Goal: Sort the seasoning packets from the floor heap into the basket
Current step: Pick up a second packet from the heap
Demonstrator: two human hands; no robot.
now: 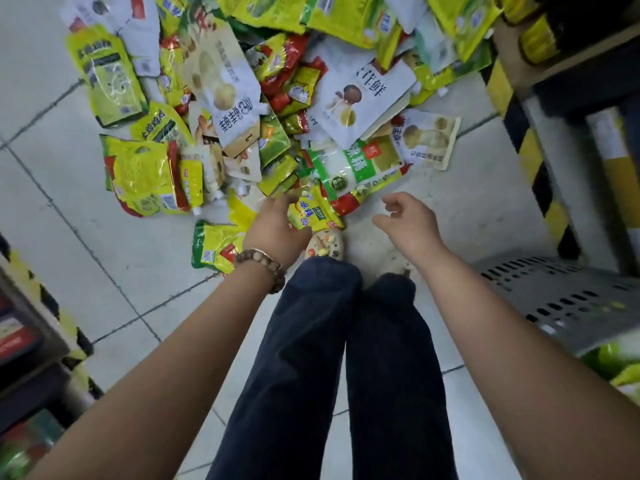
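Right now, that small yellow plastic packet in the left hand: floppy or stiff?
Probably floppy: the small yellow plastic packet looks crinkled where the left hand holds it. Likely light, being small. Glossy film may slip.

1. The seasoning packets (131, 174) are mostly glossy, crinkled plastic film, the yellow packet (311, 213) too.
2. The white pouches (360, 95) look matt and smooth.
3. The floor (104, 254): smooth pale tiles, faint sheen.
4. The basket (571, 299): grey perforated plastic, matt.
5. The bracelet (277, 271): wood-like beads.
6. The trousers (311, 358): dark matt cloth.
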